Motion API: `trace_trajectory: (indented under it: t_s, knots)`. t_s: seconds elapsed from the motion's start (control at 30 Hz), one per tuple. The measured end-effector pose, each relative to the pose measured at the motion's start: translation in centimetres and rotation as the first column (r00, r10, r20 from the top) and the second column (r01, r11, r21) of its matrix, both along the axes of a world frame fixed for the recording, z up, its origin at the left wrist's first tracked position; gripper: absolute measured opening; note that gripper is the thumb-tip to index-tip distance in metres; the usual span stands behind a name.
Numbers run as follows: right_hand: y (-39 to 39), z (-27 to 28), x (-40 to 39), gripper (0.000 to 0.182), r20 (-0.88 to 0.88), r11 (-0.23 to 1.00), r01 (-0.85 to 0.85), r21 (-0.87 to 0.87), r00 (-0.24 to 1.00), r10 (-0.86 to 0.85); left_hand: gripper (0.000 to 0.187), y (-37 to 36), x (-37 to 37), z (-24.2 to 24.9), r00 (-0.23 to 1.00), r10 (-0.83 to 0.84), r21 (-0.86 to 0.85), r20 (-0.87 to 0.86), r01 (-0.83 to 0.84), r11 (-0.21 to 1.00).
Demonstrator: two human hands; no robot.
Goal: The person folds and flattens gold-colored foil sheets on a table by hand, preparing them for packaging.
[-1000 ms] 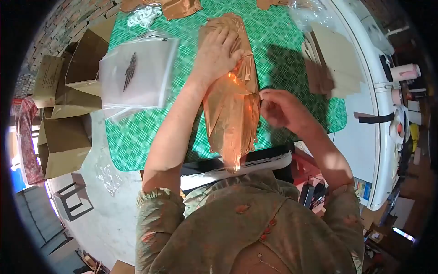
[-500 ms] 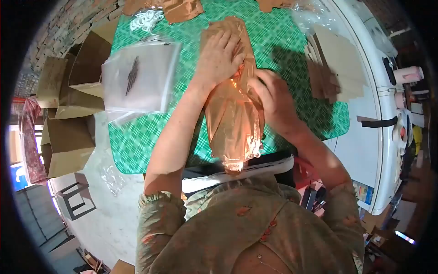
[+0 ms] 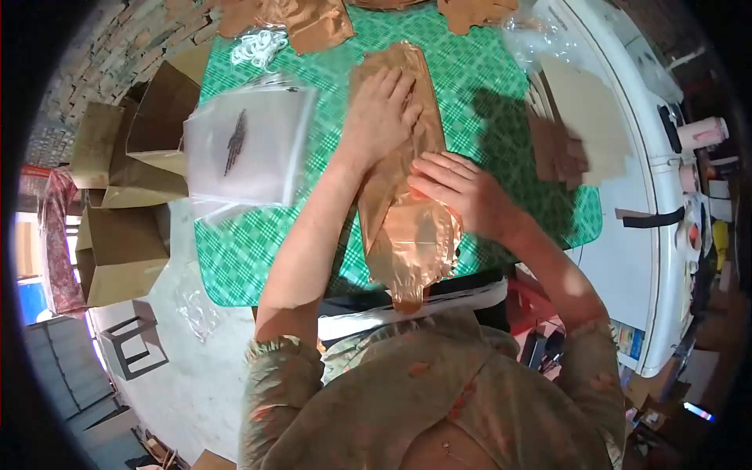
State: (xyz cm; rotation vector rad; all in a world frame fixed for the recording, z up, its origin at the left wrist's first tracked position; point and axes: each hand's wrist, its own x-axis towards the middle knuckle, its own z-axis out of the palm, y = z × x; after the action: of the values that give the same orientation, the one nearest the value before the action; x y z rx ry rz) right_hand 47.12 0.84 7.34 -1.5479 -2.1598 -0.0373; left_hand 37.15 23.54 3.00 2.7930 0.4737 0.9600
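Observation:
A long folded piece of shiny copper-coloured film [image 3: 411,243] lies lengthwise on the green checked tablecloth [image 3: 329,66], its near end hanging at the table's front edge. On its upper part rests my left hand [image 3: 377,117], flat, with the fingers stretched out. My right hand [image 3: 474,196] lies across the right edge of the film near its middle, fingers extended and the palm partly off the film. Creases and a diagonal fold show in the film between and below the hands. The film beneath the palms is hidden.
Left of the film lies a stack of clear plastic bags [image 3: 266,164], with thin dark strips on it. White loops [image 3: 258,48] and more copper film [image 3: 317,27] sit at the back. Cardboard sheets [image 3: 591,117] lie right; cardboard boxes [image 3: 129,254] stand left.
My right hand has moved down and inward, its fingers now stretched across the film's edge. My left hand stays on the upper part. The whole view has shifted slightly.

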Motion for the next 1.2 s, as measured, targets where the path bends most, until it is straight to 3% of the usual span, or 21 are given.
trace_trajectory:
  t_s: [0.37,0.7,0.83,0.93,1.03,1.2]
  knots:
    - [0.8,0.5,-0.1,0.046,-0.005,0.994,-0.087,-0.061,0.996,0.087,0.056,-0.4,-0.2,-0.8,0.997,0.055,-0.007,-0.048,-0.056,0.998]
    - [-1.5,2.4,-1.3,0.051,-0.192,0.973,-0.149,-0.178,0.975,0.115,0.057,-2.7,-2.2,-0.6,0.999,0.000,0.003,-0.052,0.001,1.000]
    - [-4.1,1.7,-2.9,0.049,-0.172,0.966,-0.193,-0.170,0.971,0.164,0.057,-5.6,-4.5,-0.2,0.996,-0.011,-0.018,-0.087,0.010,1.000]
    - [-4.6,0.7,-3.7,0.047,-0.033,0.973,-0.184,-0.139,0.983,0.182,0.056,-6.5,-5.1,0.3,0.997,0.000,-0.034,-0.081,-0.003,0.999]
    - [-4.9,0.6,-3.9,0.045,-0.053,0.974,-0.178,-0.143,0.984,0.172,0.056,-6.3,-5.2,1.5,0.999,-0.001,0.008,-0.037,0.002,1.000]
    - [-5.0,0.6,-4.1,0.045,-0.077,0.975,-0.159,-0.156,0.986,0.148,0.049,-5.6,-7.5,5.1,0.977,-0.205,-0.014,-0.055,0.205,0.979]
